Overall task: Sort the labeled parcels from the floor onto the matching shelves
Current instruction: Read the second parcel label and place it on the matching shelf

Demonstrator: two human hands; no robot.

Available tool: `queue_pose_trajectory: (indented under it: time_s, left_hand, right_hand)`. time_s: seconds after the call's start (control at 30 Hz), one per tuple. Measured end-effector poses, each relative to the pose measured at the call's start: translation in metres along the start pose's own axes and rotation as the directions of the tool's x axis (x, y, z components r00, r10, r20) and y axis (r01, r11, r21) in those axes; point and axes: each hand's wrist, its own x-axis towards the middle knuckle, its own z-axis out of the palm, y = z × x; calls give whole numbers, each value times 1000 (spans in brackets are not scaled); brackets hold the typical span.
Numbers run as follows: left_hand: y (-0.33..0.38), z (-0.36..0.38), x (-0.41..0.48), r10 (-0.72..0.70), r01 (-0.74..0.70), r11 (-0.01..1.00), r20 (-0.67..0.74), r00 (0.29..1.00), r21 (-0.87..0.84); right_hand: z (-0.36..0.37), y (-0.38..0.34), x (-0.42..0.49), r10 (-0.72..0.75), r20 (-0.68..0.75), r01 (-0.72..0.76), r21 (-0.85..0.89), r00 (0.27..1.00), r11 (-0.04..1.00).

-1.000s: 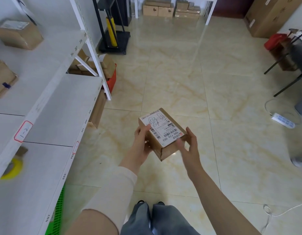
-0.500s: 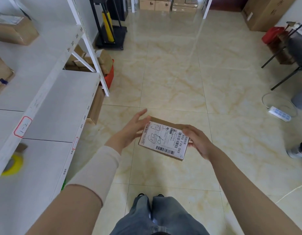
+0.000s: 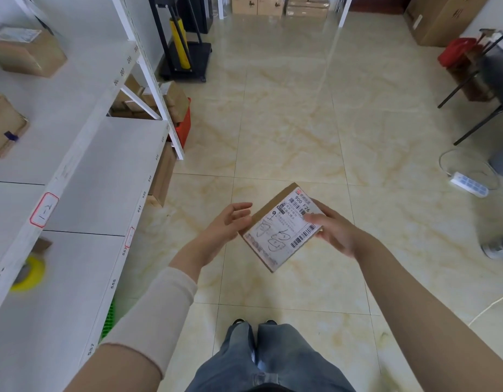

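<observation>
A small brown cardboard parcel point(image 3: 275, 233) with a white label, barcodes and handwritten circled marks is held in front of me above the tiled floor, label face up and turned diagonally. My right hand point(image 3: 333, 232) grips its right edge, thumb over the label. Just off the parcel's left edge is my left hand point(image 3: 226, 223), with the fingers spread; whether it touches the box is unclear. The white shelf unit point(image 3: 83, 176) stands at my left, with a red-framed tag point(image 3: 44, 209) reading "1-2" on its edge.
Brown boxes point(image 3: 27, 52) lie on the upper shelf, and a yellow tape roll point(image 3: 28, 274) on a lower one. A red crate point(image 3: 185, 124) of boxes sits past the shelf end. A power strip point(image 3: 468, 183), chair legs point(image 3: 482, 120) and another person's shoe point(image 3: 499, 246) are at right.
The parcel has been rotated in my hands so its label now runs diagonally, and it has shifted right. My left hand has come off its side and opened.
</observation>
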Motion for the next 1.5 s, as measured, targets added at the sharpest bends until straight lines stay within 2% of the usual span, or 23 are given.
queue_pose_trajectory:
  time_s: [0.1,0.17,0.23,0.37,0.5,0.6,0.8,1.03,1.5]
  left_hand:
    - [7,2,0,-42,24,993,161,986,113]
    - [8,7,-1,-70,49,993,205,976,106]
    - [7,9,0,-53,48,998,159,986,32]
    - [0,16,6,16,-18,988,-16,1000,-154]
    - [-3,31,14,18,-70,953,-176,984,-293]
    - [-4,45,18,44,-109,940,-202,978,-324]
    - [-9,67,20,83,-178,914,-262,962,-364]
    - [-12,75,26,98,-208,910,-301,949,-358]
    - [-20,101,60,43,-130,936,-259,965,-328]
  right_hand:
    - [-4,-15,4,58,103,-47,-103,993,994]
    - [-3,-24,5,61,122,-47,-116,991,992]
    - [1,-25,7,14,69,-8,-90,998,996]
    - [18,-5,10,-92,-184,104,60,979,993]
    - [45,15,6,-94,-192,129,183,977,975]
    - [62,22,4,-115,-264,185,260,958,948]
    - [75,14,0,-92,-479,299,378,873,876]
    - [76,19,2,-73,-521,306,377,850,874]
    - [39,36,8,-22,-529,263,385,848,885]
